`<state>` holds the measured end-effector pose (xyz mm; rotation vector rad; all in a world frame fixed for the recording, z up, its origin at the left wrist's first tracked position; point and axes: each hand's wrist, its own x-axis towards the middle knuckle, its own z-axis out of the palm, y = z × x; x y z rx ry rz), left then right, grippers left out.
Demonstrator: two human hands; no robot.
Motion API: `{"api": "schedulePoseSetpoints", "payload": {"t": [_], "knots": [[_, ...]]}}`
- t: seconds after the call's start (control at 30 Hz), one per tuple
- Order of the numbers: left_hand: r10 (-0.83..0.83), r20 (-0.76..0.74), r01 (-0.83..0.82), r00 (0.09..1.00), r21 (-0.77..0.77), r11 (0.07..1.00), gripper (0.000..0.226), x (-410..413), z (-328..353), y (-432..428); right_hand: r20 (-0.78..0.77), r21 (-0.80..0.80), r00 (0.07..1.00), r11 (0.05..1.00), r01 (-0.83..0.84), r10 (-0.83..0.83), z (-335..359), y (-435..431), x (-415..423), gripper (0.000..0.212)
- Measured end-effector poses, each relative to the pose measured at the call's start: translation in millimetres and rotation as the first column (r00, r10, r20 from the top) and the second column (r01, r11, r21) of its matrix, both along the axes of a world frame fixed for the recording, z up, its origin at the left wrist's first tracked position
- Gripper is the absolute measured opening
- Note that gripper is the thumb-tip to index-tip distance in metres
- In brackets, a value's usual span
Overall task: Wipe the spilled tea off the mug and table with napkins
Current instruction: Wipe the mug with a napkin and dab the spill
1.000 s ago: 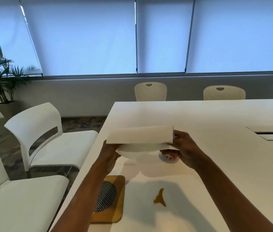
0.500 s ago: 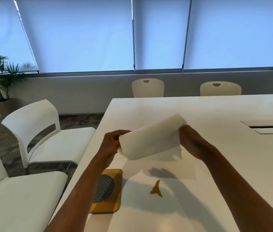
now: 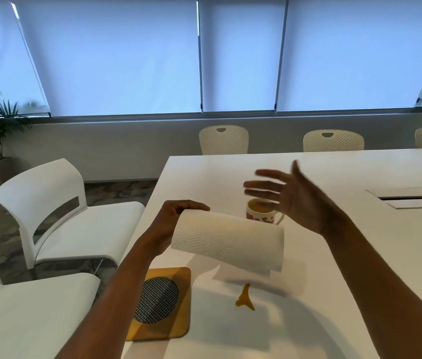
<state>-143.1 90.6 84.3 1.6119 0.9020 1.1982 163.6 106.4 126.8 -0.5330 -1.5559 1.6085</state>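
Note:
My left hand (image 3: 176,224) grips one end of a white paper napkin (image 3: 228,240), which hangs folded over in the air above the table (image 3: 334,268). My right hand (image 3: 290,196) hovers open with fingers spread, just above and to the right of the mug (image 3: 260,213). That white mug has red heart patterns, holds yellow-brown tea and stands upright behind the napkin. A small brown tea spill (image 3: 244,299) lies on the white table below the napkin.
A wooden coaster with a black-and-white mesh disc (image 3: 159,303) sits at the table's left edge. White chairs (image 3: 57,211) stand to the left, beige chairs (image 3: 224,139) behind the table. A recessed cable hatch (image 3: 411,198) is at right.
My right hand let go of the napkin and rose open above the mug. The napkin now hangs from my left hand alone, and the mug has come into sight.

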Motion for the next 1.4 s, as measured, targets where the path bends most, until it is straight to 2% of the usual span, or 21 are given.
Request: {"api": "schedulePoseSetpoints", "payload": {"t": [0.1,0.17,0.23,0.33,0.4,0.47,0.57,0.67,0.73,0.83,0.9,0.97,1.07,1.17,1.23,1.3,1.37,1.4], "knots": [[-0.051,-0.042,0.052,0.998,0.023,0.998,0.025,1,-2,7,0.427,0.213,0.896,0.977,0.029,-0.119,-2,-2,-32,0.055],[-0.081,-0.053,0.083,0.995,0.043,0.996,0.025,2,-2,11,0.609,0.286,0.775,0.958,-0.014,-0.17,-8,-3,-50,0.045],[-0.11,-0.079,0.116,0.991,0.077,0.99,0.024,2,1,15,0.692,0.289,0.699,0.957,-0.038,-0.181,-15,-3,-61,0.033],[-0.122,-0.123,0.14,0.985,0.148,0.979,0.026,3,3,20,0.658,0.258,0.734,0.966,-0.007,-0.17,-23,-5,-65,0.021],[-0.048,-0.078,0.058,0.996,0.125,0.99,0.022,5,-1,22,0.601,0.298,0.759,0.951,0.079,-0.251,-25,-7,-65,0.019],[0.006,0.109,-0.003,0.994,-0.028,1.0,0.022,7,-6,22,0.535,0.301,0.782,0.937,0.177,-0.319,-29,-6,-62,0.02],[-0.011,0.477,0.173,0.879,-0.296,0.939,0.062,13,-20,15,0.401,0.164,0.852,0.941,0.296,-0.338,-37,-6,-58,0.022],[-0.025,0.619,0.315,0.785,-0.363,0.877,0.082,25,-38,9,0.285,0.049,0.867,0.909,0.413,-0.409,-45,-8,-64,0.011],[-0.01,0.573,0.28,0.82,-0.386,0.879,0.081,38,-42,4,0.226,-0.015,0.853,0.874,0.486,-0.471,-50,-9,-71,0.01],[0.17,0.332,-0.035,0.928,-0.376,0.926,0.05,52,-39,-1,0.213,-0.061,0.84,0.851,0.521,-0.499,-57,-11,-82,0.013],[0.285,0.237,-0.196,0.929,-0.341,0.92,0.023,55,-43,0,0.246,-0.036,0.821,0.842,0.538,-0.514,-59,-14,-87,0.018],[0.337,0.192,-0.261,0.922,-0.337,0.905,0.012,55,-47,-1,0.305,0.021,0.796,0.839,0.544,-0.523,-59,-17,-89,0.019],[0.344,0.164,-0.285,0.924,-0.303,0.909,0.012,54,-49,-1,0.376,0.106,0.741,0.82,0.562,-0.557,-57,-19,-86,0.009],[0.287,0.195,-0.226,0.938,-0.285,0.932,0.015,53,-49,-1,0.369,0.092,0.727,0.801,0.592,-0.579,-57,-18,-81,0.022],[0.22,0.259,-0.152,0.94,-0.26,0.954,0.018,53,-48,-1,0.318,0.042,0.762,0.811,0.584,-0.565,-57,-17,-78,0.021],[0.197,0.288,-0.139,0.937,-0.209,0.968,0.013,54,-46,0,0.242,-0.05,0.808,0.825,0.564,-0.537,-56,-15,-77,0.016],[0.238,0.273,-0.21,0.932,-0.128,0.969,0.03,57,-46,5,0.172,-0.163,0.849,0.836,0.524,-0.499,-56,-10,-74,0.015],[0.257,0.266,-0.244,0.929,-0.082,0.966,0.038,59,-46,8,0.153,-0.232,0.865,0.834,0.501,-0.477,-56,-7,-71,0.024]]}}
